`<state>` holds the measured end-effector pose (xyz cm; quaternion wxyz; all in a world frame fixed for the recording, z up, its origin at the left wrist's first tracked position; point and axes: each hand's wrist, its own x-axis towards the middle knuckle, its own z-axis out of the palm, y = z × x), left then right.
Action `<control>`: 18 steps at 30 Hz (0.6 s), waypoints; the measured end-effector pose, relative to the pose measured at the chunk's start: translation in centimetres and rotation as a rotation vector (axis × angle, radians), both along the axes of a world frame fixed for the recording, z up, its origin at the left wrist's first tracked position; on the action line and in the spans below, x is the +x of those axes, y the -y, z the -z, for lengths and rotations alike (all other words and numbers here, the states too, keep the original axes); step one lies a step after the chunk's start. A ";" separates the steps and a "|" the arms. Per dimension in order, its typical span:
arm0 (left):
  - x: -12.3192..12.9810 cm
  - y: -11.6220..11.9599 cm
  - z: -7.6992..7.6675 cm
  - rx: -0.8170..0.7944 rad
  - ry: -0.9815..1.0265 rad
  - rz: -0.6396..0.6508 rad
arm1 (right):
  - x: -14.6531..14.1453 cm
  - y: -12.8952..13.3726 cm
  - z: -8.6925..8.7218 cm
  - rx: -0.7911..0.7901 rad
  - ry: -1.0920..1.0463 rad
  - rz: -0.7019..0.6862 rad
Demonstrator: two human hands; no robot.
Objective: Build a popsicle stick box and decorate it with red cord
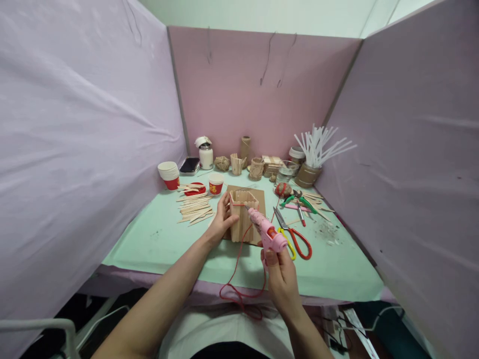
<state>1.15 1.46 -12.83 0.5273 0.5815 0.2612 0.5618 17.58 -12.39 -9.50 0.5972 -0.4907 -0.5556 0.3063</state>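
A box of upright wooden sticks (239, 227) stands on a brown cardboard piece (261, 199) in the middle of the table. My left hand (223, 219) grips the box at its left side, thumb across the front. In my right hand (277, 267) is a pink glue gun (267, 230), its nozzle tip at the upper front of the box. Red yarn (236, 264) runs along the box's upper front, hangs past the table's front edge and lies looped near my lap. Scissors with red and yellow handles (299, 243) lie right of the glue gun.
Loose wooden sticks (194, 209), a red-and-white cup (216, 184) and stacked cups (169, 175) are on the left. Green-handled pliers (309, 205), a red yarn ball (283, 189) and a pot of white glue sticks (309, 174) occupy the right. Jars and twine line the back.
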 end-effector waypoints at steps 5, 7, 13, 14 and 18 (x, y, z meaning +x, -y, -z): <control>0.0 0.1 -0.1 -0.004 0.005 0.004 | 0.0 0.0 -0.4 0.040 0.050 0.003; 0.0 0.1 -0.1 -0.004 0.010 0.010 | 0.0 0.1 -0.6 0.048 0.060 0.002; -0.1 0.1 -0.2 -0.012 0.008 0.016 | 0.0 0.1 -0.7 0.044 0.051 -0.015; -0.1 0.1 -0.2 -0.012 0.009 0.017 | 0.0 0.1 -0.7 0.044 0.051 -0.019; 0.0 0.2 -0.3 -0.021 0.010 0.025 | 0.0 0.1 -0.6 0.048 0.053 -0.019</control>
